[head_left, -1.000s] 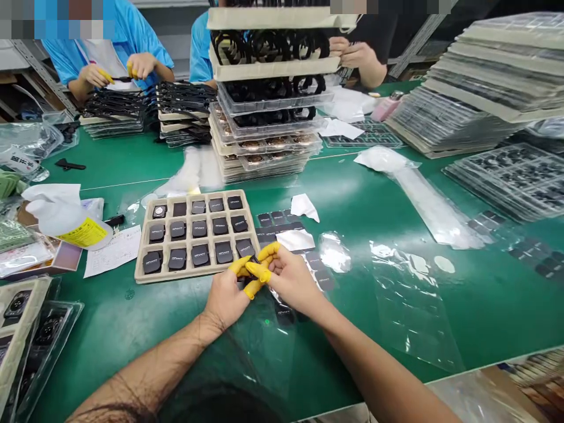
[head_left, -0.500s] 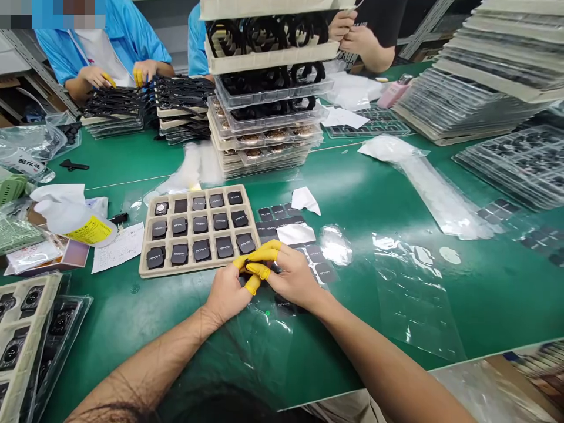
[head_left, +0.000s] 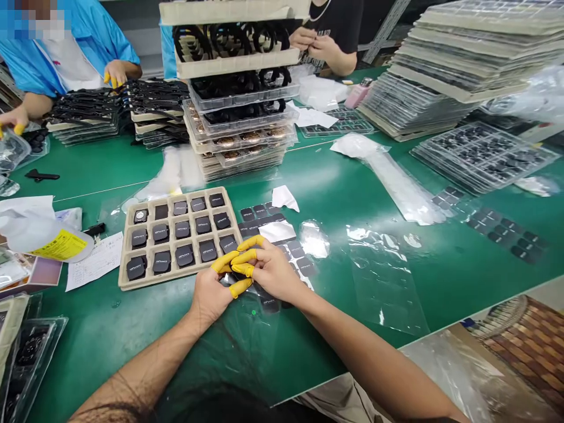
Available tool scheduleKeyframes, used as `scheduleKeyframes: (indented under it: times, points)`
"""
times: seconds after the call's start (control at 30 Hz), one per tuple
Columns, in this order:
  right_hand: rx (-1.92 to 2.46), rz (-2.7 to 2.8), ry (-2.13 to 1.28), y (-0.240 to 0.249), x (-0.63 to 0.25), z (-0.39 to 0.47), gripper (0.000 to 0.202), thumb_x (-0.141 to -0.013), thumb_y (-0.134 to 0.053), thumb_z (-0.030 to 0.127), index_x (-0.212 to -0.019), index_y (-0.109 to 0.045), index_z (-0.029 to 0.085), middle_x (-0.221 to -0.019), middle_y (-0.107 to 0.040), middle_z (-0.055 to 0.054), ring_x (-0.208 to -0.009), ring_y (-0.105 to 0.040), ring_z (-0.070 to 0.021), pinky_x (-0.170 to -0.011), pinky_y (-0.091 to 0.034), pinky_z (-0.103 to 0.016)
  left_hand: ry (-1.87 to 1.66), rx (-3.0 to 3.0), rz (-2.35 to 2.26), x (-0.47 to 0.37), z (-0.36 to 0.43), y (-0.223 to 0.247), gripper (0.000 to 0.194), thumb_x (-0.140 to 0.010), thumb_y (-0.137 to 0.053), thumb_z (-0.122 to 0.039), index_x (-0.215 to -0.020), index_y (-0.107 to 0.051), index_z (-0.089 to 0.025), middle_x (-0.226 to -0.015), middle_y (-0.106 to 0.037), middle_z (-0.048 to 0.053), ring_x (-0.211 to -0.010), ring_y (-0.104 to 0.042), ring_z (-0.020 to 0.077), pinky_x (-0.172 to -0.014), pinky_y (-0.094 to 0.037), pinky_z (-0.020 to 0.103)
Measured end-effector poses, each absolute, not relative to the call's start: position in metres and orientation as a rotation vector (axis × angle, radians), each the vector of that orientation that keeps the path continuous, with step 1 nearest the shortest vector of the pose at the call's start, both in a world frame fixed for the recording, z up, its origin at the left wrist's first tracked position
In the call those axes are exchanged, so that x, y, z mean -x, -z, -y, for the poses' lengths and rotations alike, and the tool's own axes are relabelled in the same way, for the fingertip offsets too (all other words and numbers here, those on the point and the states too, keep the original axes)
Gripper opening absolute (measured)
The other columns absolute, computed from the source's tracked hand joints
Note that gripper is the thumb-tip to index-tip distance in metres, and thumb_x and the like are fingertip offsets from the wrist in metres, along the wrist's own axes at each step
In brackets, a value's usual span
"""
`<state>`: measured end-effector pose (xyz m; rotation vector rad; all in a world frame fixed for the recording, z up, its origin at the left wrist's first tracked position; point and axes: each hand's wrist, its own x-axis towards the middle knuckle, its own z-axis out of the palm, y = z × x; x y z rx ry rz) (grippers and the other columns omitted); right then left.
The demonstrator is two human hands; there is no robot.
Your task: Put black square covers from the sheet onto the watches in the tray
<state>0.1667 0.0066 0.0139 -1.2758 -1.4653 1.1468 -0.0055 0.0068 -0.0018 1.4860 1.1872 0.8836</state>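
Black piece [head_left: 228,277], mostly hidden: pinched between the fingers of the left hand [head_left: 208,292] and the right hand [head_left: 277,274], by the near right corner of the beige tray [head_left: 150,279]. Yellow finger cots [head_left: 240,288] are worn on both.

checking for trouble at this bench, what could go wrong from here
The small dark piece is pinched among the yellow-covered fingers of the left hand and right hand; it might slip and drop to the green table.

The beige tray lies right by the left hand, so a nudge could jostle its pieces.

The tall tray stack at far right is uneven; a bump might topple it.
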Motion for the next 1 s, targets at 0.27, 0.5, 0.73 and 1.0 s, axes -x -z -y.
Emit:
scheduleKeyframes:
  times: [0.27, 0.5, 0.73, 1.0]
  points:
    - [1.31, 1.462, -1.118, -0.016, -0.167, -0.009, 0.013, -0.084, -0.074, 0.034, -0.08, -0.078, 0.023, -0.104, -0.06, -0.007, -0.083, -0.062, -0.0172, -0.07, -0.056, -0.034, -0.965, -1.36, -1.161, 0.005, -0.007, 0.009, 0.058, -0.066, -0.087, -0.026, -0.12, -0.072, -0.016, -0.113, -0.078, 0.009, -0.105, -0.073, 0.0253, -0.099, -0.057, 0.037]
    - [1.402, 1.356, -1.074, -0.008, -0.15, 0.0, 0.017, -0.082, -0.074, 0.041, -0.087, -0.08, 0.025, -0.104, -0.059, -0.005, -0.072, -0.06, -0.0137, -0.063, -0.055, -0.032, -0.973, -1.33, -1.196, 0.005, -0.007, 0.006, 0.06, -0.06, -0.091, -0.028, -0.117, -0.073, -0.015, -0.11, -0.079, 0.01, -0.101, -0.074, 0.0253, -0.098, -0.058, 0.037]
    - [1.494, 1.246, -1.116, -0.038, -0.243, -0.031, 0.027, -0.076, -0.077, 0.045, -0.093, -0.077, 0.023, -0.096, -0.074, -0.006, -0.089, -0.066, -0.0217, -0.082, -0.053, -0.039, -0.931, -1.355, -1.3, 0.004, -0.006, 0.003, 0.059, -0.066, -0.087, -0.031, -0.121, -0.073, -0.016, -0.101, -0.079, 0.009, -0.092, -0.075, 0.0224, -0.093, -0.06, 0.037]
    - [2.232, 1.618, -0.102, -0.012, -0.292, -0.051, 0.043, -0.086, -0.068, 0.034, -0.125, -0.068, 0.018, -0.114, -0.065, -0.017, -0.113, -0.055, -0.0355, -0.09, -0.047, -0.047, -0.918, -1.353, -1.299, 0.003, -0.007, 0.002, 0.058, -0.065, -0.086, -0.03, -0.119, -0.074, -0.017, -0.101, -0.079, 0.008, -0.09, -0.074, 0.0213, -0.09, -0.06, 0.036]
